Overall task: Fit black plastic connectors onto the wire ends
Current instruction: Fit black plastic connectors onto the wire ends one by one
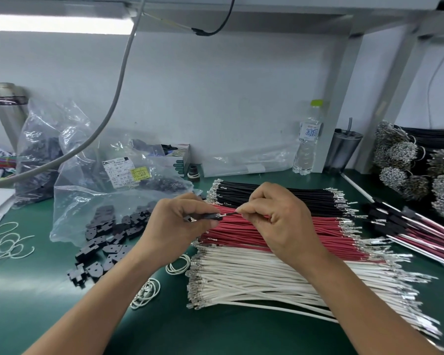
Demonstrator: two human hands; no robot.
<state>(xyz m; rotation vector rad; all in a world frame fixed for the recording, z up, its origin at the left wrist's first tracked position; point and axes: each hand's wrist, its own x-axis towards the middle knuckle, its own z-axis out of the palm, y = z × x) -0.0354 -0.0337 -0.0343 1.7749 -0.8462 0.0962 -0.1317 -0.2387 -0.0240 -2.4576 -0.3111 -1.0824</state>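
Two hands meet above the red wires [280, 233]. Left hand [182, 221] pinches black connector [212, 216]; right hand [277, 213] pinches black wire [230, 214], crimped tip pointing left, axis level, at connector's mouth.

A black connector [210, 217] held level above the wire piles, a black wire's [230, 214] metal tip at its mouth

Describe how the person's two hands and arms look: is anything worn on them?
Both the left hand and the right hand are bare: no gloves, rings or watch show. Both forearms are bare too, with no sleeves in view down to the picture's lower edge. The nails are short.
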